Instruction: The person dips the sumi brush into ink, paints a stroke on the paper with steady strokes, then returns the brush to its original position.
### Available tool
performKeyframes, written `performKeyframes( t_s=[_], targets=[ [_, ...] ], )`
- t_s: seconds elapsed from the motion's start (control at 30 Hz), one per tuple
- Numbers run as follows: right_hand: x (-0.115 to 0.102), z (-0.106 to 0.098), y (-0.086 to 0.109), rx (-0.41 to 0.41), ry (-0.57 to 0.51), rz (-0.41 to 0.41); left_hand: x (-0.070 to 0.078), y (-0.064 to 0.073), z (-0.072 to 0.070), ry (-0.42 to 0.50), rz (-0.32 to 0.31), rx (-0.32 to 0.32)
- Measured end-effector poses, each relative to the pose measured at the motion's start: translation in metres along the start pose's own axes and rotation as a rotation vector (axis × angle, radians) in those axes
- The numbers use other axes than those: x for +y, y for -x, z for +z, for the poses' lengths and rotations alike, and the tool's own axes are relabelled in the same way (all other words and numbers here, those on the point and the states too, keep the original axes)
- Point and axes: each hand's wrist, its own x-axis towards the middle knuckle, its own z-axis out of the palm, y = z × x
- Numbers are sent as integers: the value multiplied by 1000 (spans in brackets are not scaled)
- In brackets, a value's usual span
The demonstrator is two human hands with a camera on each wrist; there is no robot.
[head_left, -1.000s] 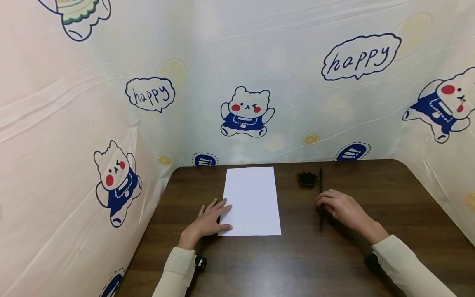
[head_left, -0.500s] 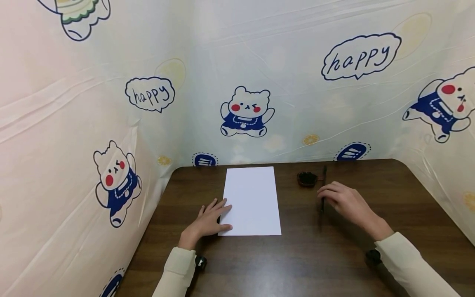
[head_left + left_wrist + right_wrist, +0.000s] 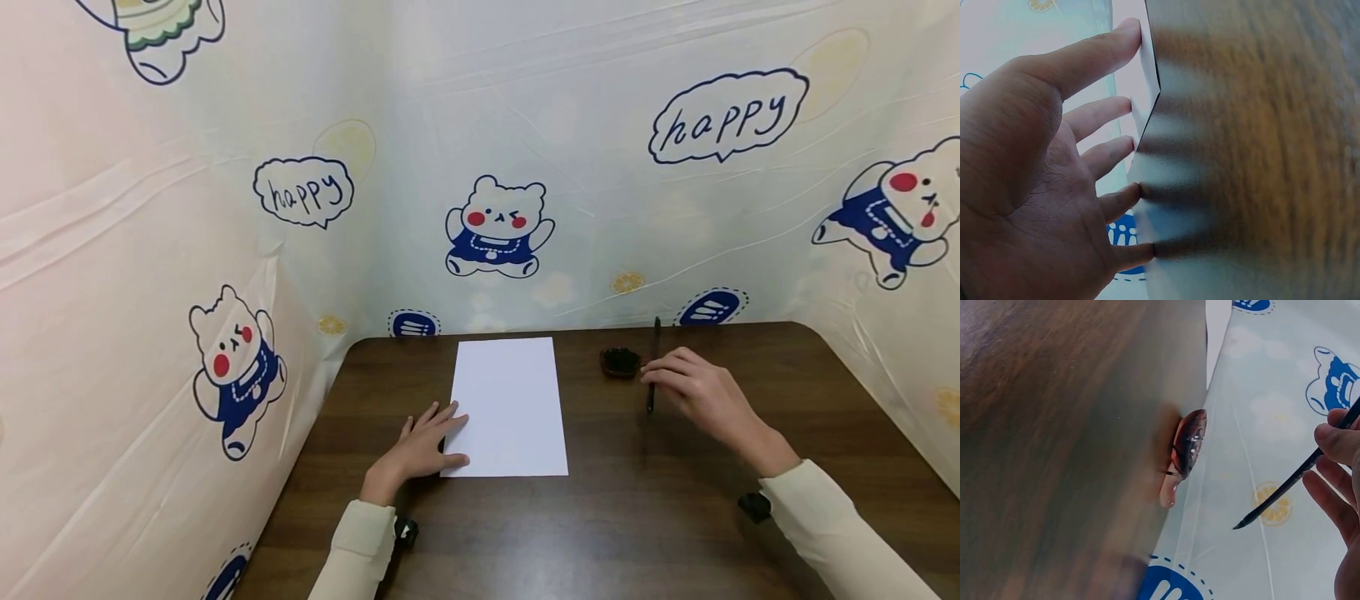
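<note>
One sheet of white paper point(image 3: 513, 408) lies flat on the dark wood-grain tbl point(image 3: 525, 546) btwn L hand point(image 3: 415, 450) & R hand point(image 3: 705, 392), its near L corner right by the L thumb. L hand: fingers spread, palm facing tbl, across the sheet's L edge; thumb + index tips on the paper, little finger off it, on the tbl.

R hand pinches a slim dark brush point(image 3: 1283, 484) btwn thumb & fingers, held clear of tbl; it runs roughly away from the person, far end out past the fingers, other end showing on the near side of the hand. Pointed tip shows free in R wrist view.

Small glossy dish point(image 3: 621, 362), dark w/ reddish-brown side, sits just L of & slightly beyond the R fingertips, not touching; stubby handle point(image 3: 1170, 490) sticks out to its R. Contents: can't tell. Strip of tbl btwn dish & sheet.

Cream sleeve point(image 3: 832, 521) on R arm, same on L; small blk unit point(image 3: 754, 507) under R wrist, similar one by L wrist. Pale curtain point(image 3: 585, 100) hangs beyond & either side of both hands, printed w/ bears, citrus slices, "happy" bubbles.
</note>
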Motion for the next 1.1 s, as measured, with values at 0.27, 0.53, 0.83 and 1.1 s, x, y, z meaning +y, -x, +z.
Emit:
performKeyframes(
  t_s=[0.27, 0.53, 0.83, 1.1],
  targets=[
    [-3, -4, -8, 33, -2, 15, 0, 0, 0, -7, 1, 3],
    [-9, -10, -14, 49, -6, 89, -1, 0, 1, -1, 6, 4],
    [-9, -15, -22, 138, -39, 149, -2, -1, 1, -2, 1, 0],
    [-6, -16, -25, 161, 9, 186, -5, -2, 2, 4, 8, 3]
  ],
)
